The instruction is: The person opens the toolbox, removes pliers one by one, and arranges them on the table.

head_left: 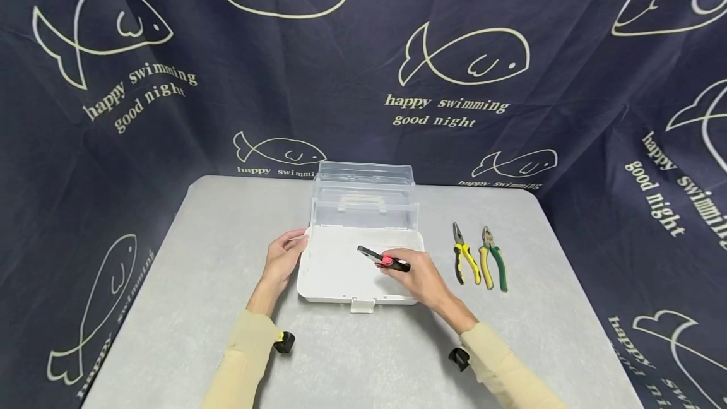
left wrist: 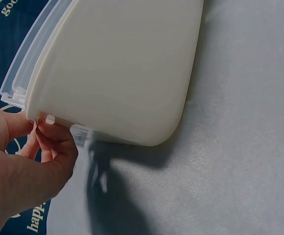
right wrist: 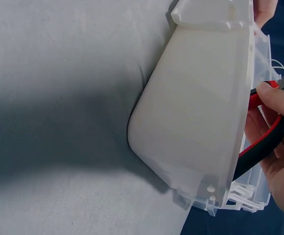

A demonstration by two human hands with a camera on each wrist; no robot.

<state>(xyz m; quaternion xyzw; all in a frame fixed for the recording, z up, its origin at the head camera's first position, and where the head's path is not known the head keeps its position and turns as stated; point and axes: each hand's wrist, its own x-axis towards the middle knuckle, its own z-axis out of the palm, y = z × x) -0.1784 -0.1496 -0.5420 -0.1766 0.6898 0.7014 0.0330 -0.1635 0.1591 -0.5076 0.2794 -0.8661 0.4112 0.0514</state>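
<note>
A white plastic storage box (head_left: pixel 335 270) stands on the table with its clear lid (head_left: pixel 365 214) swung up at the back. My left hand (head_left: pixel 281 260) is at the box's left side; in the left wrist view its thumb and fingers pinch the rim. Over the box's right half, my right hand (head_left: pixel 419 278) holds pliers (head_left: pixel 388 262) with red and black handles, their jaws pointing to the left. The right wrist view shows one dark handle (right wrist: pixel 262 149) in front of the palm. The tip of the pliers is cut off there.
Right of the box lie two more pliers: a long-nosed pair (head_left: pixel 464 256) with yellow and black handles and a pair (head_left: pixel 493 260) with yellow and green handles. A white latch (head_left: pixel 362 306) sticks out at the box's front. Behind the table hangs a dark blue cloth (head_left: pixel 363 81).
</note>
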